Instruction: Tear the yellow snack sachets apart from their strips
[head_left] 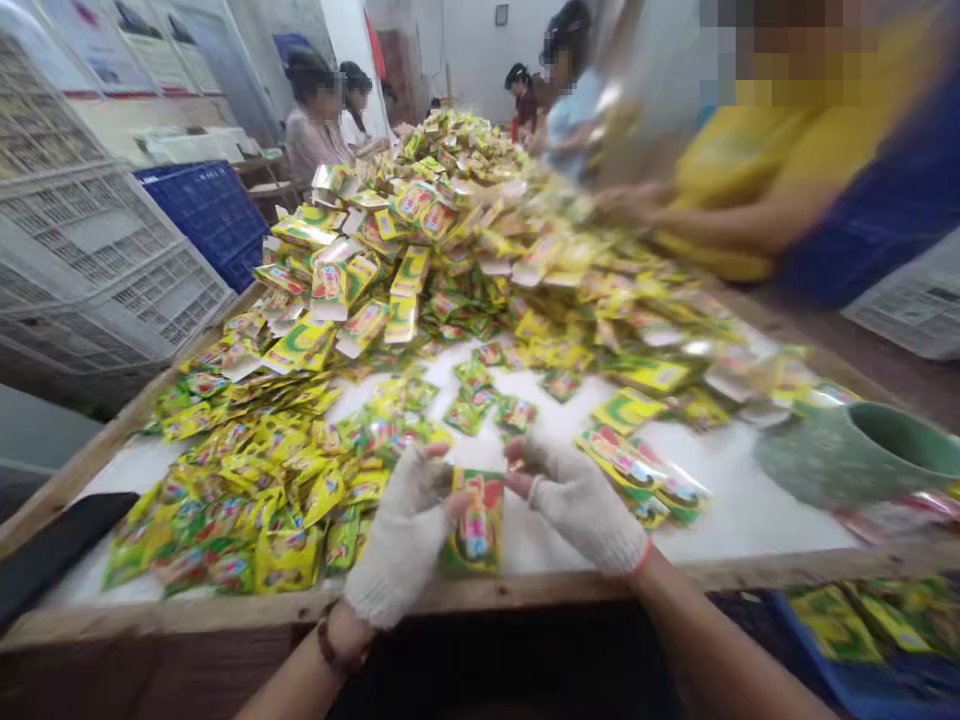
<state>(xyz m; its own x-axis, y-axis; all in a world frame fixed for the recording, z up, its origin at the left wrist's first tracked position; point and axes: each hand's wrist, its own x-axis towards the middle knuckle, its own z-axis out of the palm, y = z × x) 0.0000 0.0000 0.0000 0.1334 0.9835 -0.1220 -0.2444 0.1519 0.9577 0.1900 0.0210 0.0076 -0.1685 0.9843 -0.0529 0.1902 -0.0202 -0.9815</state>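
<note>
Near the table's front edge, a small yellow-and-green printed carton (480, 520) stands with its white top flap up. My left hand (401, 535), in a white fingerless glove, grips it from the left with the thumb across its front. My right hand (581, 505), gloved the same way, has its fingertips pinched at the carton's upper right edge. Small foil sachets (472, 395) lie just beyond my hands. To the left spreads a heap of yellow and green sachets (285, 500). Right of my right hand lie several flattened-looking cartons (630, 460).
A large pile of open cartons (405, 290) runs down the table. A green speckled container (832, 455) sits at the right, a dark flat object (60, 550) at the left. White crates (97, 250) stand left; a blue crate (825, 650) sits below right. Co-workers line both sides.
</note>
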